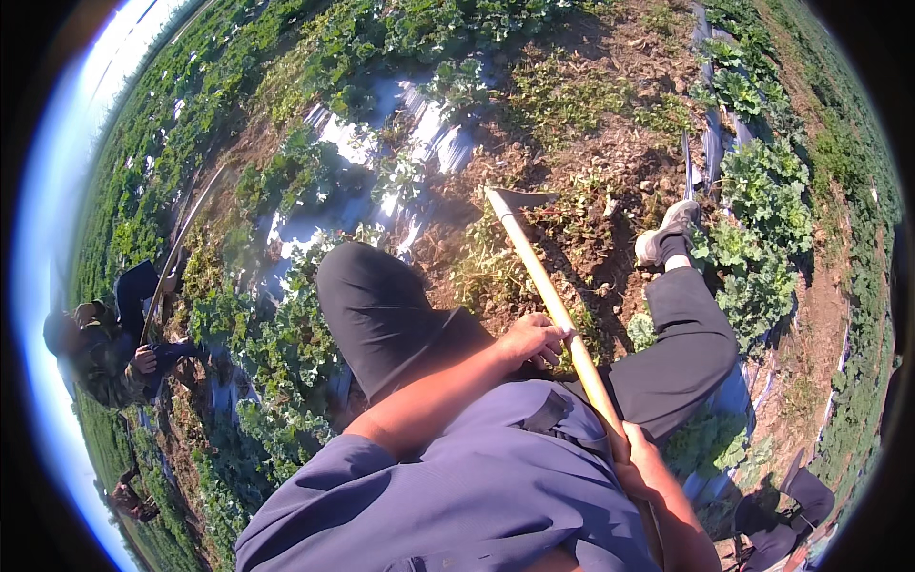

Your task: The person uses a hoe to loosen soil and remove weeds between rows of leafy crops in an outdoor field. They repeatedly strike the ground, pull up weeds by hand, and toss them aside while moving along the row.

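Note:
A hoe with a pale wooden handle (pixel 532 261) slants across the view from my waist to the ground. Its thin dark blade (pixel 527 199) is at the far end, over weeds and broken soil. Low on the handle, beside my waist, my right hand (pixel 636 461) is wrapped around the wood. Farther up, my left hand (pixel 532 339) touches the handle with its fingertips. Its other fingers curl loosely at the handle's left side, and whether they grip is unclear. My right foot, in a light shoe (pixel 668 232), stands on the soil right of the blade.
Leafy green crop plants (pixel 761 243) grow in rows on both sides. Shiny plastic mulch film (pixel 429 129) covers parts of the beds. At left, a person (pixel 107 343) holds a long curved pole (pixel 189 222). Other people are at lower left and lower right.

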{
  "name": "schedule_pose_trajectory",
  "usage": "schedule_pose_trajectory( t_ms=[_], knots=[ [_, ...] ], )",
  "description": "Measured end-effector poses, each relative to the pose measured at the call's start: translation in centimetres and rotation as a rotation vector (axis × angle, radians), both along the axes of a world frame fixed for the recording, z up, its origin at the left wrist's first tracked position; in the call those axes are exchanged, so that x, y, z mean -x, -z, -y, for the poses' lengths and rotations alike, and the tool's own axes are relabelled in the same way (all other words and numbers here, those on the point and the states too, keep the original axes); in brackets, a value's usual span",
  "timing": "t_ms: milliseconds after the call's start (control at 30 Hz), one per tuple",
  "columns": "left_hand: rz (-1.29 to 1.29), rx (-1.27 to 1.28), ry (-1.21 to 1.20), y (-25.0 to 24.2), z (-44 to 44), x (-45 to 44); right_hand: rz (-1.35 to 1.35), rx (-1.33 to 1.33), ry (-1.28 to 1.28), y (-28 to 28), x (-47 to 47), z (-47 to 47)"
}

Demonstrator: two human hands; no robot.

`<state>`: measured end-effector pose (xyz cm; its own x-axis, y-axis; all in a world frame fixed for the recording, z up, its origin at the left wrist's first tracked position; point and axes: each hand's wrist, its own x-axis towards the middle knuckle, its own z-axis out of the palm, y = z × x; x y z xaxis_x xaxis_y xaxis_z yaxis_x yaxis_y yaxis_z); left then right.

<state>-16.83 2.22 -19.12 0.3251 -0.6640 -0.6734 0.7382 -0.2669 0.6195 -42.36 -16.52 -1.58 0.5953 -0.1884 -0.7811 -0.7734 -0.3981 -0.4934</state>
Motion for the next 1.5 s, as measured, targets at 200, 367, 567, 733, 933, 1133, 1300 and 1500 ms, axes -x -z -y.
schedule_pose_trajectory(
  t_ms=[200, 367, 567, 733, 933, 1133, 1300, 1500],
  knots=[
    [-0.010, -0.032, -0.124, -0.8, 1.9, -0.2, 0.057, -0.090, 0.072, 0.3, 0.4, -0.3],
    [0.009, 0.044, -0.286, -3.2, 2.7, -1.2, 0.122, 0.013, 0.034, -0.6, 0.6, -0.5],
    [0.285, 0.002, -0.488, -5.4, 5.1, -11.9, 0.055, -0.073, 0.114, -3.5, 1.5, 1.7],
    [0.252, -0.002, -0.579, -6.9, 8.5, -21.6, -0.015, -0.135, 0.367, -2.9, 4.1, 0.8],
    [0.289, -0.074, -0.509, -4.7, 11.3, -22.0, 0.218, -0.013, 0.155, 0.2, -3.6, 1.3],
    [0.361, -0.233, -0.685, -2.2, 7.7, -27.0, 0.351, -0.056, 0.070, 2.3, -9.9, 1.8],
    [0.368, -0.260, -0.769, -2.2, 4.8, -28.7, 0.447, 0.023, -0.042, 3.7, -11.4, 1.8],
    [0.279, -0.090, -0.745, -0.9, 4.8, -28.9, 0.512, 0.184, -0.100, 4.9, -10.6, 1.6]
  ],
)
